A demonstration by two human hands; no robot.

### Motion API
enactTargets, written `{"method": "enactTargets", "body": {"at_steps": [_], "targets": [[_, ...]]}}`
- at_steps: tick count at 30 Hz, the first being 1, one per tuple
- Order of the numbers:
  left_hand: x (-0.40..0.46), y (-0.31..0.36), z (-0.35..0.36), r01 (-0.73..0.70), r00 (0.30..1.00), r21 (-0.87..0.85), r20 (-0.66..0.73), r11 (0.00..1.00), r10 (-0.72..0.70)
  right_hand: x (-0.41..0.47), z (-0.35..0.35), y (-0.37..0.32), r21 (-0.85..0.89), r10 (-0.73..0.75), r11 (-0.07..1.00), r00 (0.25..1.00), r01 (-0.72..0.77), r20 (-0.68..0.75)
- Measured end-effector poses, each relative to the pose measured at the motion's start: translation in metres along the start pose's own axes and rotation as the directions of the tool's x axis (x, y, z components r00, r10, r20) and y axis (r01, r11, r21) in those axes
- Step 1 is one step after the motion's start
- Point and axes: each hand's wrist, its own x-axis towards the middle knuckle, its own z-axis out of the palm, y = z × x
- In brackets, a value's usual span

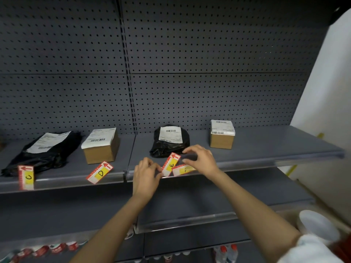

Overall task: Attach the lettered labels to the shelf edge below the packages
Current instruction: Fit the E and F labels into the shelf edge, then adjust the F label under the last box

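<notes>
Several packages rest on the grey shelf: a flat black bag, a brown box, a black bundle and a small brown box. Label C hangs on the shelf edge under the flat bag. Label D lies tilted at the edge below the first box. My left hand pinches the lower end of label E, which is tilted in front of the black bundle. My right hand hovers over label F, fingers curled, touching it.
A perforated grey back panel rises behind the shelf. A lower shelf sits under my arms, with bottles and red-labelled items below. A white wall stands on the right.
</notes>
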Motion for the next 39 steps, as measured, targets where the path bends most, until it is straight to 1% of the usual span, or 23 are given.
{"method": "enactTargets", "body": {"at_steps": [2,5,9,14,18,20,22,25,27,31,33,39], "targets": [[0.002,-0.001,0.002,-0.007,1.0,-0.003,0.004,1.0,0.007,-0.006,-0.009,0.013,-0.038,0.027,0.999,1.0,-0.027,0.005],[-0.001,0.001,0.007,-0.04,0.999,-0.027,-0.024,0.999,0.04,-0.015,-0.017,0.027,-0.071,0.076,0.995,0.996,-0.073,0.037],[-0.005,0.015,0.014,-0.124,0.992,-0.107,0.005,0.987,0.125,-0.017,-0.016,0.029,-0.106,0.101,0.99,0.994,-0.095,0.048],[0.0,0.032,0.017,-0.188,0.981,-0.17,0.006,0.967,0.192,-0.012,-0.012,0.024,-0.035,0.127,0.991,0.992,-0.128,-0.016],[0.002,0.041,0.023,-0.208,0.976,-0.195,0.014,0.958,0.215,-0.012,-0.01,0.026,0.017,0.101,0.995,0.995,-0.101,-0.013],[0.001,0.044,0.026,-0.215,0.975,-0.194,0.019,0.957,0.223,-0.012,-0.011,0.028,0.012,0.064,0.998,0.998,-0.064,-0.019],[0.003,0.048,0.029,-0.227,0.972,-0.193,0.018,0.955,0.234,-0.013,-0.014,0.032,-0.042,0.011,0.999,1.0,-0.011,-0.009],[0.007,0.058,0.033,-0.214,0.975,-0.215,0.012,0.953,0.222,-0.015,-0.029,0.045,-0.193,-0.095,0.977,0.995,0.095,0.009],[0.011,0.069,0.038,-0.2,0.978,-0.246,0.008,0.948,0.209,-0.016,-0.047,0.059,-0.259,-0.127,0.958,0.992,0.125,0.008],[0.016,0.095,0.051,-0.193,0.98,-0.251,0.006,0.949,0.2,-0.019,-0.089,0.093,-0.331,-0.09,0.94,0.996,0.087,0.006],[0.017,0.111,0.059,-0.17,0.985,-0.255,-0.005,0.952,0.175,-0.019,-0.107,0.109,-0.355,-0.075,0.932,0.997,0.075,0.016],[0.015,0.156,0.082,-0.151,0.988,-0.261,-0.006,0.954,0.155,-0.021,-0.142,0.155,-0.439,-0.04,0.896,0.997,0.065,0.064]]}}
